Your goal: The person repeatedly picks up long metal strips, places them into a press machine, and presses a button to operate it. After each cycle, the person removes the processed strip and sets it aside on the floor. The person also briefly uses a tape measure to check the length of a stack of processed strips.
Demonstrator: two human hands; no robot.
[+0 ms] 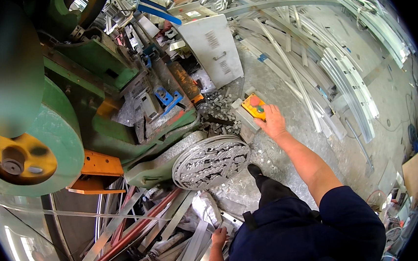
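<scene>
My right hand (pixel 272 121) is at a yellow push-button control box (pixel 254 107). Its fingers and thumb close around the box's near right corner, by a green button. A larger red button (pixel 255 100) shows on the box's face. The box sits on top of a grey metal post (pixel 245 119). Low in the view, my left hand (pixel 220 236) hangs beside flat metal strips (pixel 193 249) and a crumpled white bag (pixel 206 209). Its fingers are curled, and whatever they hold, if anything, is too small to make out.
A green press machine (pixel 135 131) with a flywheel (pixel 20 160) fills the left side. Small metal offcuts (pixel 220 111) lie heaped by its bed. A round stool-like pad (pixel 211 162) stands near my foot. Long metal profiles (pixel 343 88) cover the floor to the right.
</scene>
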